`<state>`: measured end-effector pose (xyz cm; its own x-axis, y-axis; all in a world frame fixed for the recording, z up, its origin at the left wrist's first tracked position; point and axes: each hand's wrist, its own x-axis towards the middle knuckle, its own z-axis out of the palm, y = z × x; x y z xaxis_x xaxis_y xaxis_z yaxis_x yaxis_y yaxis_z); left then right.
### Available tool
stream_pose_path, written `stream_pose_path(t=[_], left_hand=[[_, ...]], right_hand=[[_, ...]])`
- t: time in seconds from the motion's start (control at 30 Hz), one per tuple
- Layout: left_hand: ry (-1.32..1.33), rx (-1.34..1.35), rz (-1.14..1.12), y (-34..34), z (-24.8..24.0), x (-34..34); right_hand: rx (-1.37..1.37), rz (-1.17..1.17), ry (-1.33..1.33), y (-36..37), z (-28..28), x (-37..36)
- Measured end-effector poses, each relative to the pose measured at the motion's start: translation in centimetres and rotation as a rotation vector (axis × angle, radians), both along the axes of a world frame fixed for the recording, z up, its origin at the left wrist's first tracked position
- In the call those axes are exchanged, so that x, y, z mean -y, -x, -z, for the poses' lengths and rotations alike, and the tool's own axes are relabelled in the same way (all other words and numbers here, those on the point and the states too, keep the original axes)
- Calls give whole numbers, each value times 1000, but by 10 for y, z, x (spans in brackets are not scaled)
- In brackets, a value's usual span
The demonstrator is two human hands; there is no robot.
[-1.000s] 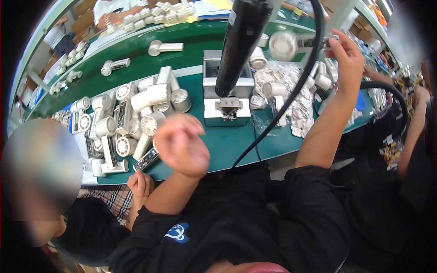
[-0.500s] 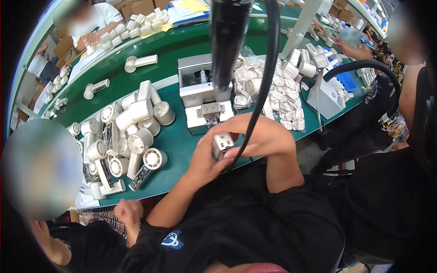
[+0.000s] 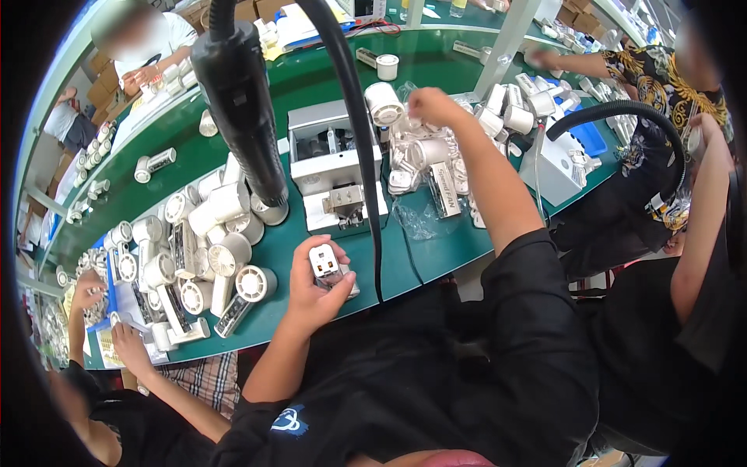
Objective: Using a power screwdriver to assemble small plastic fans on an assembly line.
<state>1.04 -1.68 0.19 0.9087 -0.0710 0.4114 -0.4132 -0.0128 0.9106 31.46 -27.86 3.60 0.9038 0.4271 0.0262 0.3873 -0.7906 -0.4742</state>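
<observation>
My left hand (image 3: 315, 284) is closed around a white boxy part (image 3: 324, 261), just in front of the bench edge. The part's end faces up and shows small square openings with gold-coloured metal. My right arm stretches forward, and my right hand (image 3: 437, 107) hangs over the far side of a heap of small white plastic parts (image 3: 405, 156). Its fingers are curled downward, with the tips hidden. Left of them is a white round fan head (image 3: 384, 105). A white fan handle (image 3: 444, 191) with printing lies on the clear plastic bag (image 3: 424, 222).
A grey metal fixture (image 3: 342, 204) stands before me, with a black cable (image 3: 362, 140) and dark tube (image 3: 241, 109) hanging close by. White handheld fans (image 3: 226, 210) are piled on the left. Co-workers' hands (image 3: 132, 346) work at both sides. A white box (image 3: 554, 167) stands right.
My right hand has let go of the boxy part and reached forward over the heap. My left hand keeps the part, slightly left and lower in view. The whole view has shifted.
</observation>
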Motion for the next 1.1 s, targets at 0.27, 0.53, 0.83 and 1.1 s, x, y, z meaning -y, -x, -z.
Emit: stream_pose_path(t=[0.27, 0.53, 0.83, 1.1], left_hand=[[14, 80, 29, -3, -2, -12], [67, -69, 191, -3, -12, -18], [85, -242, 522, 1, -21, -43], [-132, 102, -97, 5, -13, -21]], right_hand=[[-67, 173, -728, 77, -36, 27], [-248, -338, -1027, 246, -57, -74], [-118, -891, -593, 230, -79, -134], [-150, -243, -905, 265, -22, -142]])
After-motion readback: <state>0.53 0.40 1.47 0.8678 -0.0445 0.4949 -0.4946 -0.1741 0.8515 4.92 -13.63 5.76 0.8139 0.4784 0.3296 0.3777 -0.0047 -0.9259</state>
